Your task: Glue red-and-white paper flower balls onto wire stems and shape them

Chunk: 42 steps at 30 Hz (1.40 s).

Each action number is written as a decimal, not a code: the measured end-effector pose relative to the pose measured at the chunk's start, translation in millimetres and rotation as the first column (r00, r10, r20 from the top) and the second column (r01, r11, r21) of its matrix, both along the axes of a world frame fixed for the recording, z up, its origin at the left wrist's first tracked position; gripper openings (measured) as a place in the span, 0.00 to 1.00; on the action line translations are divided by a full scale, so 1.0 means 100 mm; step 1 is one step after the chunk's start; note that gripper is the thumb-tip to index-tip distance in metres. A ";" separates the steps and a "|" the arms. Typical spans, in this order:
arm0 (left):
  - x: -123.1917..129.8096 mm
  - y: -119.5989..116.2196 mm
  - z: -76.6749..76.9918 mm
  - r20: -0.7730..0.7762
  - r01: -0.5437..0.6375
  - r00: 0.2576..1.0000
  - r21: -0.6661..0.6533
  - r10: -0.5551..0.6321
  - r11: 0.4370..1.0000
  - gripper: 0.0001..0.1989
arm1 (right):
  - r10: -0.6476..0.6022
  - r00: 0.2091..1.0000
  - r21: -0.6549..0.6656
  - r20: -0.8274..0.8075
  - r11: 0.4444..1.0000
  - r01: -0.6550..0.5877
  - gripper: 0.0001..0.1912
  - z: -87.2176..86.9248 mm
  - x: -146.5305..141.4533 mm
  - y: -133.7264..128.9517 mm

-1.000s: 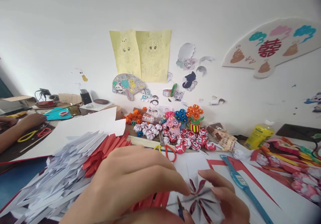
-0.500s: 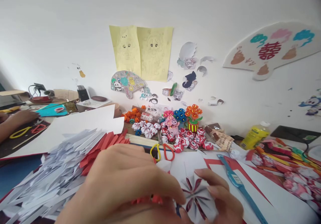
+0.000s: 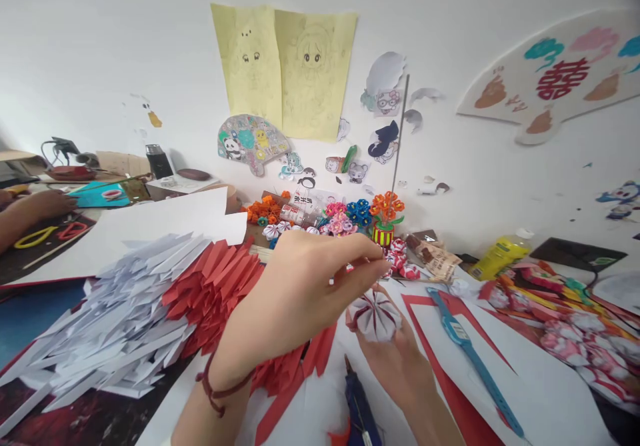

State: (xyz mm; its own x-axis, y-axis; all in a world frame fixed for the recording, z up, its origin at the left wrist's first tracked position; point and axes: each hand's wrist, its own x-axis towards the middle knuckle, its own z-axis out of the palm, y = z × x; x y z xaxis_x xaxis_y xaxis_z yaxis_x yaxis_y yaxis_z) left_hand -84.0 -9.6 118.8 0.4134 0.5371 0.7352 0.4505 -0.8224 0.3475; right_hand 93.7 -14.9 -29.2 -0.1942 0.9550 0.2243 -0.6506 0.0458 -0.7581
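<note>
My right hand (image 3: 395,346) holds a round, pleated white paper flower (image 3: 376,316) with dark red lines meeting at its centre. Just above it, the fingertips of my left hand (image 3: 320,269) are pinched together. A long thin grey rod (image 3: 401,126) stands up above this pinch, slightly tilted; its lower end is hard to make out, and I cannot tell whether it is a needle or a wire. Below the hands lies a dark blue tool with a pointed copper-coloured tip (image 3: 359,403), like a glue gun.
White paper strips (image 3: 120,319) and red paper strips (image 3: 220,286) are heaped at left. A blue watch (image 3: 465,343) lies on paper at right. Behind stand an orange flower pot (image 3: 383,234) and a yellow bottle (image 3: 503,254). Another person's hand (image 3: 47,206) is at far left.
My left hand has risen from the paper flower, and the thin rod now shows above it. My right hand has turned with the flower. The view has tilted down, uncovering the blue tool.
</note>
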 end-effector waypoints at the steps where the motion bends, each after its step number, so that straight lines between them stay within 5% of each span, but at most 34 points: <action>1: 0.02 0.01 -0.01 -0.007 -0.013 1.000 0.016 0.013 1.000 0.05 | 0.026 1.000 0.002 -0.015 1.000 -0.026 0.25 -0.02 0.01 0.02; 9: 0.13 0.09 -0.06 -0.059 -0.031 0.998 0.069 0.035 0.997 0.08 | 0.014 0.999 -0.088 -0.029 0.996 -0.017 0.15 -0.01 -0.01 0.08; 14: 0.18 0.14 -0.11 -0.129 -0.021 0.991 0.091 0.033 0.996 0.12 | 0.022 1.000 -0.180 -0.004 0.983 -0.022 0.19 0.07 -0.03 0.06; 19: 0.23 0.17 -0.11 -0.152 -0.037 0.987 0.072 0.048 0.997 0.12 | 0.103 0.995 -0.129 -0.015 0.986 -0.105 0.20 0.05 -0.01 0.05; 34: 0.16 0.21 -0.10 -0.252 -0.033 0.968 -0.064 0.016 0.997 0.11 | 0.085 0.996 -0.181 0.033 0.980 -0.078 0.24 -0.01 0.00 0.06; 42: 0.17 0.39 -0.25 -0.479 0.127 0.842 -0.271 -0.248 0.954 0.39 | -0.026 0.999 -0.215 -0.034 0.976 0.019 0.24 0.02 0.03 0.10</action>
